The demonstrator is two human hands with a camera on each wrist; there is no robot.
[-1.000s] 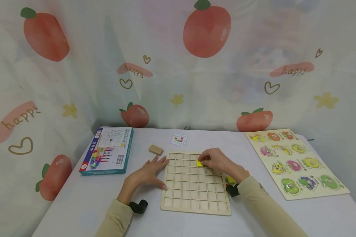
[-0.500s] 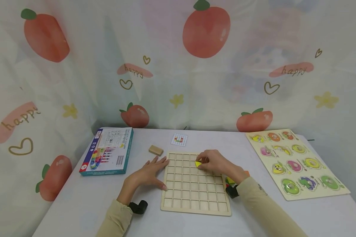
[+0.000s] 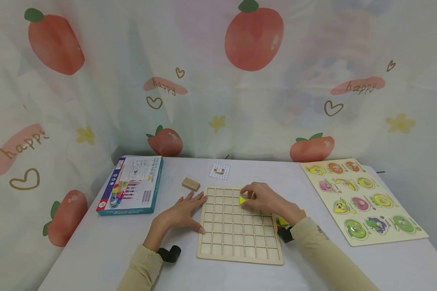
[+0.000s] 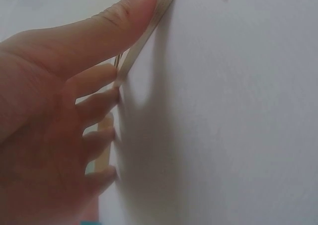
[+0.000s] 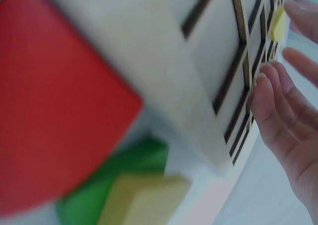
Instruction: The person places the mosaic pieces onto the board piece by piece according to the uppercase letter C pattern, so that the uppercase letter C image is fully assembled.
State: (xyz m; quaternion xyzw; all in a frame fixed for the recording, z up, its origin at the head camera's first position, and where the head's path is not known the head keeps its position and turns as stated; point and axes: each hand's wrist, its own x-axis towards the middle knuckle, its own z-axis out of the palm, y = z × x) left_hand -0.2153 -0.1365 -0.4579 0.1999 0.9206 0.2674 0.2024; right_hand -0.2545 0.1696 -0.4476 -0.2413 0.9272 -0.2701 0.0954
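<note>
Right hand [image 3: 265, 197] pinching a yellow piece [image 3: 242, 200] at the grid board [image 3: 238, 239]; early days, it seems, other visible cells bare, loose pieces [image 5: 59, 101] beside its wrist; left hand [image 3: 180, 212] spread against the board.

Tile [image 3: 242, 200] bright yellow. Grid board [image 3: 239, 239] pale wood, ruled in squares. Loose pieces: red block [image 5: 54, 101], green block [image 5: 141, 158], pale-yellow block [image 5: 149, 200]. Card [image 3: 219, 171] white, fine grid, multicoloured figure. Wooden block [image 3: 191, 184] tan. Box [image 3: 131, 186] teal-sided, purple-banded. Puzzle board [image 3: 384, 237] cream; fruits pink, green, yellow, orange. Sleeves [image 3: 141, 266] khaki. Curtain [image 3: 200, 40] whitish: red fruit, yellow flowers, gold hearts.
</note>
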